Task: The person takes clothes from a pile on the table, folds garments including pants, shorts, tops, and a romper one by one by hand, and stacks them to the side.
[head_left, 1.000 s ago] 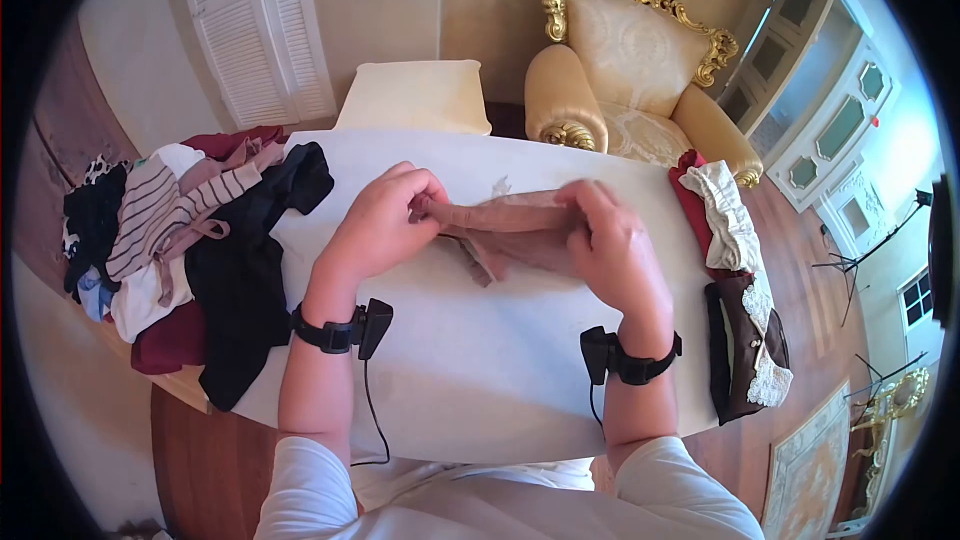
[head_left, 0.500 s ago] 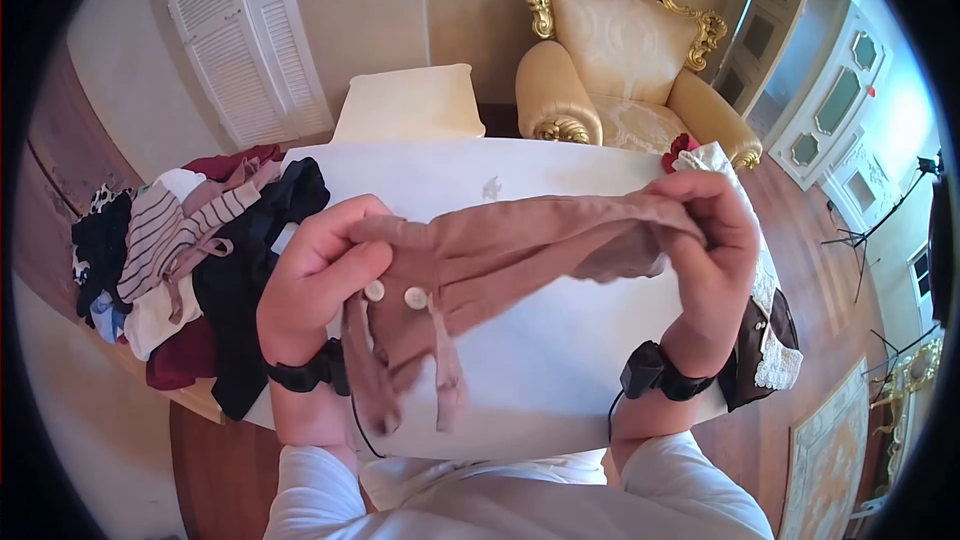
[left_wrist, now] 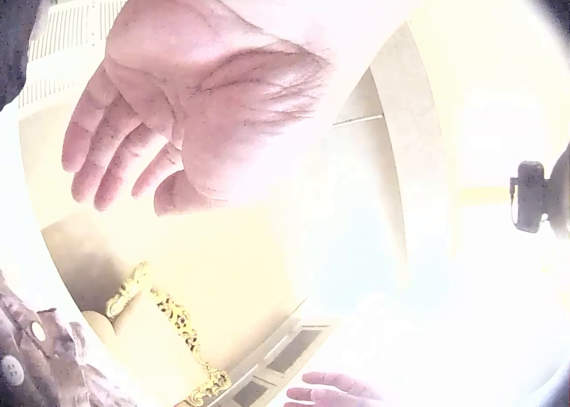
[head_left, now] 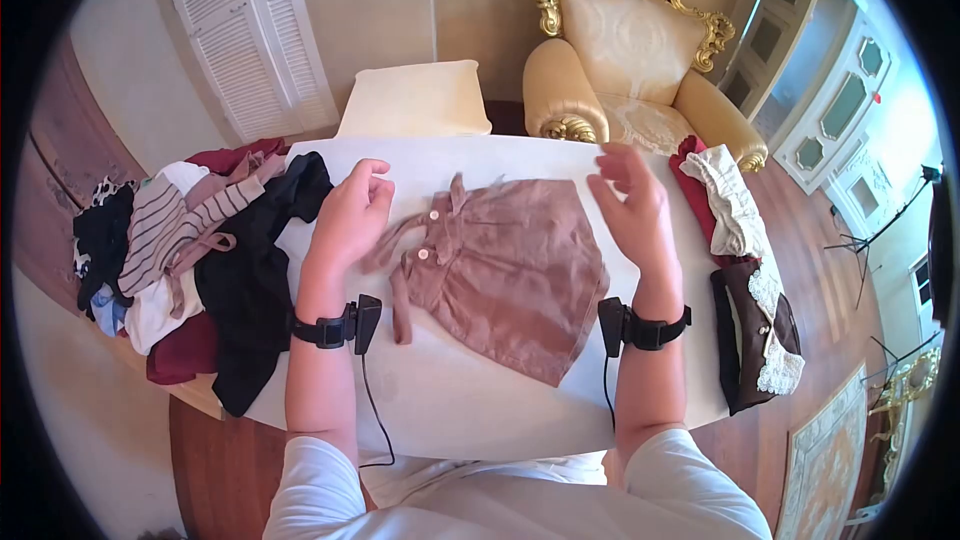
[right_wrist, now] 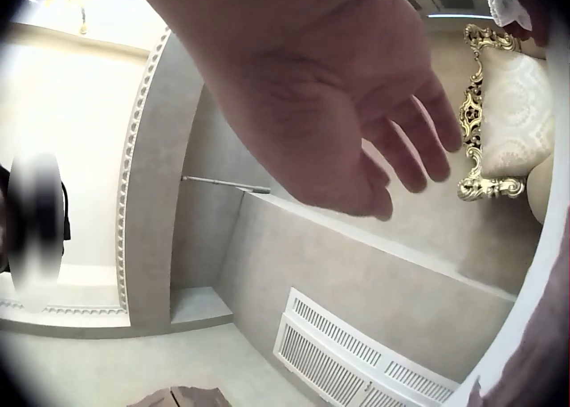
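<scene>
A brown garment (head_left: 510, 265) with thin straps and two pale buttons lies spread on the white table (head_left: 450, 410). Its straps point left and its wide hem faces right. Beside the strap end is my left hand (head_left: 350, 215), fingers loosely bent and holding nothing; the left wrist view shows the palm of this hand (left_wrist: 223, 104) bare. My right hand (head_left: 637, 210) hovers by the hem's far corner, fingers relaxed and slightly blurred. In the right wrist view, nothing is held in the hand (right_wrist: 347, 95).
A heap of clothes, with a striped top (head_left: 165, 230) and a black garment (head_left: 245, 290), covers the table's left side. Along the right edge lie a folded cream garment (head_left: 728, 205) and a brown one with lace (head_left: 765, 330). A gilded armchair (head_left: 640, 50) stands beyond the table.
The brown garment, earlier gripped and raised between both hands, now lies flat on the table. Both hands have let go of it and moved apart to its two sides.
</scene>
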Available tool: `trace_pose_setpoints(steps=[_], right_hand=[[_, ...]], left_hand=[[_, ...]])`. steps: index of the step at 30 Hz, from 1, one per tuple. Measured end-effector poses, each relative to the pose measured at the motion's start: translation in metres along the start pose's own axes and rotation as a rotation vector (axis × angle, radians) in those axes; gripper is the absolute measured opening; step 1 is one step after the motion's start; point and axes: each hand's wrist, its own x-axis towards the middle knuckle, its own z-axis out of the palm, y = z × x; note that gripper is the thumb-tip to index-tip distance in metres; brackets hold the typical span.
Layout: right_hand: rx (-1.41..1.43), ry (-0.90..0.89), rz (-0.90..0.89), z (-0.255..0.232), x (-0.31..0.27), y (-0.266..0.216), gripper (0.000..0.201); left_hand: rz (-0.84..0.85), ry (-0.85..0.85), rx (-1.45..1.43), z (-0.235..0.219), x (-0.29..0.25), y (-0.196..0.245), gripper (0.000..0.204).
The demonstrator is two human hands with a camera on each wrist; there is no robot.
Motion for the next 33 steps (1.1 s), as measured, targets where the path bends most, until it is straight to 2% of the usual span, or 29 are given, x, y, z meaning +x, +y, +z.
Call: trace_pose_setpoints(steps=[1, 2, 3, 5, 6, 7, 9, 13, 16, 18, 19, 21, 25, 28, 30, 33], right_hand=[[0.004, -0.128, 0.008, 0.001, -0.002, 0.001, 0.042], [-0.082, -0.273, 0.013, 0.004, -0.003, 0.007, 0.047], [-0.081, -0.281, 0.014, 0.007, -0.006, 0.006, 0.047], [-0.16, -0.652, -0.019, 0.017, -0.014, -0.002, 0.052], [-0.146, -0.76, 0.018, 0.024, -0.017, -0.002, 0.059], [-0.142, -0.766, 0.019, 0.036, -0.022, 0.003, 0.059], [-0.223, -0.807, -0.141, 0.062, -0.034, 0.014, 0.066], [-0.325, -0.825, -0.234, 0.082, -0.054, -0.018, 0.074], [-0.169, -0.797, -0.277, 0.101, -0.067, -0.016, 0.064], [-0.198, -0.912, -0.356, 0.108, -0.07, -0.02, 0.061], [-0.194, -0.919, -0.353, 0.108, -0.071, -0.023, 0.061], [-0.308, -0.971, -0.389, 0.103, -0.071, -0.032, 0.052], [-0.274, -0.991, -0.409, 0.101, -0.071, -0.041, 0.043], [-0.173, -0.924, -0.462, 0.1, -0.073, -0.046, 0.033], [-0.26, -1.089, -0.49, 0.099, -0.071, -0.056, 0.032], [-0.096, -1.111, -0.411, 0.103, -0.075, -0.052, 0.032]], left_hand=[[-0.004, -0.008, 0.001, -0.001, -0.001, 0.002, 0.03], [-0.045, -0.098, 0.028, -0.001, -0.001, 0.003, 0.028], [-0.086, -0.185, 0.055, -0.001, -0.001, 0.002, 0.027], [-0.068, -0.23, 0.126, 0.006, 0.001, -0.013, 0.029], [-0.043, -0.276, 0.197, 0.011, 0.001, -0.022, 0.031], [-0.05, -0.278, 0.199, 0.015, 0.001, -0.028, 0.031], [-0.07, -0.372, 0.346, 0.02, 0.001, -0.037, 0.042], [-0.114, -0.504, 0.359, 0.02, 0.002, -0.026, 0.05], [-0.046, -0.547, 0.304, 0.024, 0.002, -0.027, 0.05], [0.056, -0.577, 0.23, 0.028, 0.002, -0.032, 0.043], [0.049, -0.582, 0.228, 0.032, 0.002, -0.034, 0.043], [0.041, -0.542, 0.135, 0.04, 0.003, -0.034, 0.032], [0.033, -0.541, 0.226, 0.046, 0.001, -0.031, 0.025], [0.052, -0.522, 0.282, 0.051, 0.002, -0.041, 0.026], [0.108, -0.448, 0.318, 0.053, 0.001, -0.046, 0.026], [0.069, -0.382, 0.362, 0.052, 0.002, -0.039, 0.023]])
